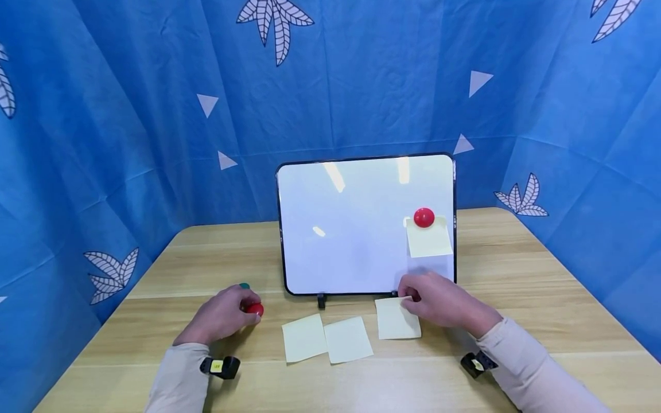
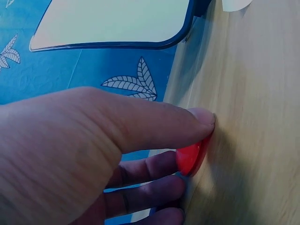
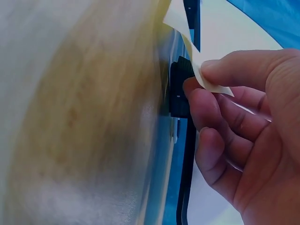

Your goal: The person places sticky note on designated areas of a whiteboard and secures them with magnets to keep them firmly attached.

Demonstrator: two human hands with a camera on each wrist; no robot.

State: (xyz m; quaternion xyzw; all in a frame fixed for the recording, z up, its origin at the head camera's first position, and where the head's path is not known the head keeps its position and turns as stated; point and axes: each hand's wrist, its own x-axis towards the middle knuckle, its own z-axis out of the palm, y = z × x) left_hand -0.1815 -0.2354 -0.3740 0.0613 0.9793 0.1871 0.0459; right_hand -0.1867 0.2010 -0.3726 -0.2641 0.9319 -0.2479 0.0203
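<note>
My left hand (image 1: pixel 222 314) is at the left of the table. Its thumb and fingers pinch a round red magnet (image 2: pixel 190 157), whose edge faces the wood. A bit of a green magnet (image 1: pixel 244 285) shows just beyond that hand. My right hand (image 1: pixel 439 301) is in front of the whiteboard's lower right corner. Between thumb and fingers it pinches a pale yellow sticky note (image 1: pixel 396 321), which curls at the held corner in the right wrist view. On the whiteboard (image 1: pixel 351 229), another red magnet (image 1: pixel 424 217) sits at the top of another sticky note (image 1: pixel 430 238).
Two more sticky notes, a left one (image 1: pixel 304 338) and a right one (image 1: pixel 348 341), lie side by side on the wooden table (image 1: pixel 232 390). Black feet (image 1: pixel 321 301) support the board. A blue patterned curtain (image 1: pixel 361 74) hangs behind and along both sides.
</note>
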